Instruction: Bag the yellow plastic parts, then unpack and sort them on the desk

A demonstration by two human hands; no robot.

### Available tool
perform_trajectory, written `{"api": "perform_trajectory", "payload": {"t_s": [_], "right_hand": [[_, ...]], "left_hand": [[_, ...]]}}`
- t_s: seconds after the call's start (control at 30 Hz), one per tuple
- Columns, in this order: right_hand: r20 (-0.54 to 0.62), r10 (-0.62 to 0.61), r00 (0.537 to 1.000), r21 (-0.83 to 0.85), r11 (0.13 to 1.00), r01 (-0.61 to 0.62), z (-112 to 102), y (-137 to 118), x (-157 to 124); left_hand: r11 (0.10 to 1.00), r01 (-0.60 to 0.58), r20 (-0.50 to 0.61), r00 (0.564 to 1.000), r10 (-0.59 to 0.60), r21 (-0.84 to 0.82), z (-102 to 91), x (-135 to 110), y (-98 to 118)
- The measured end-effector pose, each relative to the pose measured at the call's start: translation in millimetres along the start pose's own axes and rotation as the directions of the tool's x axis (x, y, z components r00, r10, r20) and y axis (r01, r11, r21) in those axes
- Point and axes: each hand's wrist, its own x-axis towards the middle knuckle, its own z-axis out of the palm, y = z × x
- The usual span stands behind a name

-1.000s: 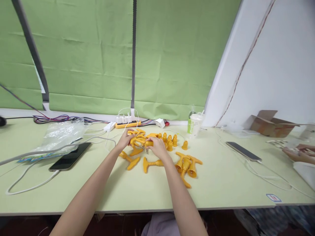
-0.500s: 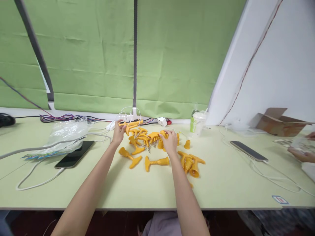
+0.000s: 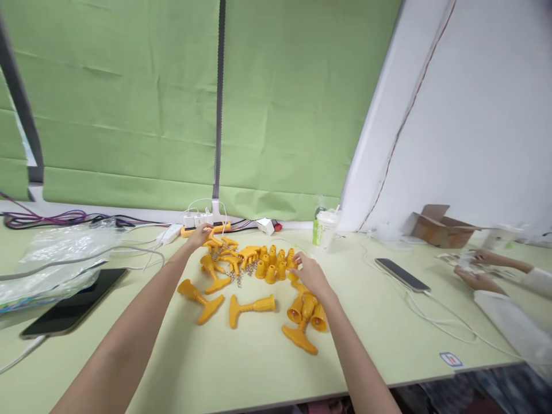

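Observation:
Orange plastic parts lie in the middle of the pale green table (image 3: 241, 368). A tangled pile of parts with small metal chains (image 3: 230, 259) sits at the back, and my left hand (image 3: 198, 236) reaches to its far side, fingers closed round an orange piece (image 3: 214, 230). Several small orange cones (image 3: 271, 265) stand in rows beside the pile. My right hand (image 3: 309, 275) rests at the right end of those rows, fingers curled on a cone. Nearer me lie two T-handled pieces (image 3: 201, 300) (image 3: 250, 305) and a cluster of similar ones (image 3: 304, 319).
A phone (image 3: 69, 305) on a cable and a clear plastic bag (image 3: 47, 261) lie at the left. A power strip (image 3: 194, 221) and a drink cup (image 3: 325, 227) stand at the back. At the right are a second phone (image 3: 402, 275), a cardboard box (image 3: 435, 221) and another person's hands (image 3: 474, 273).
My hands let go of the piece they held together in the pile. The left reached to the pile's far side; the right moved to the cones. My view swung right.

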Motion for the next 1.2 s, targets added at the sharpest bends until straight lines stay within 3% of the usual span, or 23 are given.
{"api": "perform_trajectory", "payload": {"t_s": [0.1,0.27,0.57,0.7,0.77,0.83,0.93,1.03,1.13,1.2], "right_hand": [[0.102,-0.052,0.993,0.059,0.997,0.046,11,3,-7],[0.137,-0.154,0.978,0.158,0.979,0.132,30,-3,-17],[0.131,-0.214,0.968,0.134,0.971,0.196,42,-2,-16],[0.076,-0.162,0.984,-0.105,0.98,0.17,34,-1,-27],[0.059,-0.061,0.996,-0.282,0.956,0.076,30,4,-28],[0.079,0.037,0.996,-0.337,0.941,-0.009,28,13,-23],[0.156,0.107,0.982,-0.113,0.989,-0.09,28,26,-9],[0.19,0.158,0.969,0.06,0.983,-0.172,19,30,5],[0.165,0.138,0.977,0.141,0.977,-0.162,-4,24,12],[0.139,0.074,0.988,0.356,0.927,-0.119,-22,12,14]], "left_hand": [[0.974,0.048,0.027,0.998,-0.056,0.222,20.2,4,7],[0.932,0.072,-0.006,0.997,-0.075,0.356,53.2,-1,15],[0.894,0.042,0.035,0.997,-0.065,0.445,70.9,-3,19],[0.865,0.012,0.023,0.999,-0.027,0.502,69.3,-14,31],[0.877,-0.013,-0.009,1.0,0.019,0.479,63.5,-23,37],[0.906,-0.049,-0.026,0.998,0.065,0.42,55.7,-36,43],[0.944,-0.112,-0.018,0.992,0.123,0.311,42.7,-60,48],[0.962,-0.161,-0.008,0.986,0.167,0.221,29.8,-89,50],[0.957,-0.213,-0.026,0.975,0.223,0.195,19.6,-118,53],[0.942,-0.262,-0.086,0.955,0.285,0.21,17.8,-133,60]]}}
